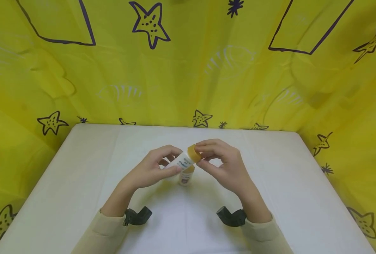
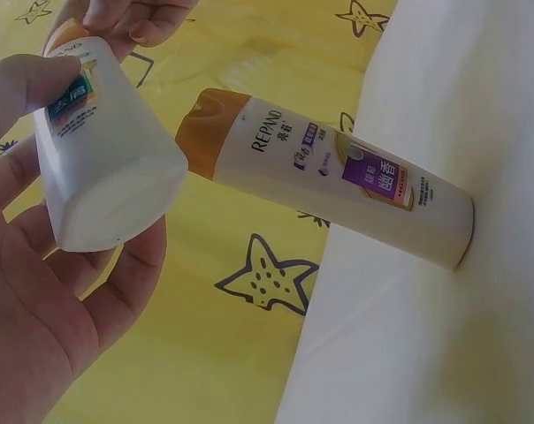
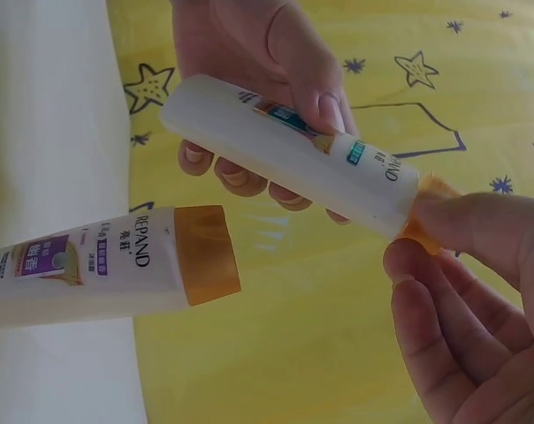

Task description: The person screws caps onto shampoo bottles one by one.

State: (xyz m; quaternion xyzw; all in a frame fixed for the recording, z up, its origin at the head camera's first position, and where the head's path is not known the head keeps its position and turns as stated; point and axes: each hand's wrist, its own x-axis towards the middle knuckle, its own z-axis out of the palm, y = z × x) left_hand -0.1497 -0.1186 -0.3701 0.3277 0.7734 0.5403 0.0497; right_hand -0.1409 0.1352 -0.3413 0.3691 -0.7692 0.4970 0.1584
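A white shampoo bottle with a green label [image 3: 285, 150] is held tilted above the table. My left hand [image 1: 154, 165] grips its body, thumb on the label side and fingers behind. At the other end, my right hand [image 1: 224, 162] pinches the orange cap [image 1: 193, 153] between thumb and fingers. Behind and below it, a second white bottle with a purple label [image 2: 338, 172] stands upright on the table, its orange cap [image 3: 207, 254] on. Neither hand touches that second bottle, which the held one partly hides in the head view.
A white-covered table [image 1: 80, 183] lies under both hands. Behind and at the sides hangs a yellow curtain [image 1: 181, 70] with drawn stars. Black wrist mounts [image 1: 138, 216] sit on both forearms.
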